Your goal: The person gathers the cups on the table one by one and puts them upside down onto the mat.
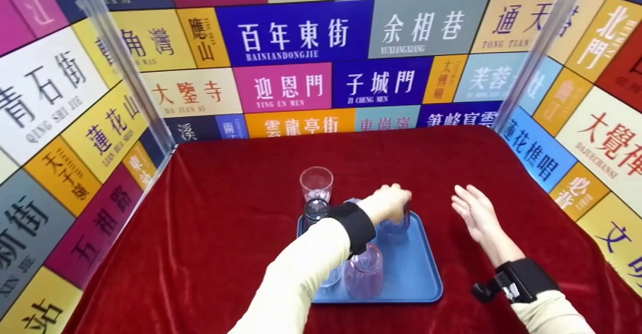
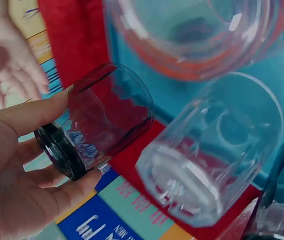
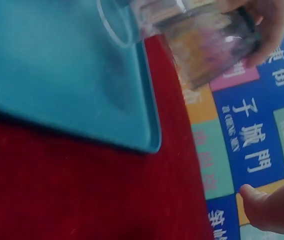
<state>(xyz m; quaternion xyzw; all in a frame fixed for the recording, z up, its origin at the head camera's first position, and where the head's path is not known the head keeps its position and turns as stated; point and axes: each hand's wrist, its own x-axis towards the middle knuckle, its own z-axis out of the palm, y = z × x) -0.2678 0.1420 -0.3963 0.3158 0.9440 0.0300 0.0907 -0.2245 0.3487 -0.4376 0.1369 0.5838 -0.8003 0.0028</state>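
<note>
My left hand (image 1: 390, 202) grips a dark-tinted drinking glass (image 2: 113, 112) by its thick base, fingers and thumb curled round it. That glass is upside down, its rim towards the far right part of the blue tray (image 1: 419, 274); whether it touches the tray I cannot tell. Beside it in the left wrist view stands an inverted clear glass (image 2: 217, 145). A pinkish glass (image 1: 363, 274) is upside down at the tray's near side. My right hand (image 1: 476, 213) hovers right of the tray, fingers extended and holding nothing; its thumb (image 3: 259, 206) shows in the right wrist view.
Another clear glass (image 1: 317, 181) stands behind the tray's far left corner. A dark glass (image 1: 316, 212) is near the tray's left edge, partly behind my left forearm. Red cloth (image 1: 225, 213) covers the table. Sign-patterned panels (image 1: 301, 38) close off the back and sides.
</note>
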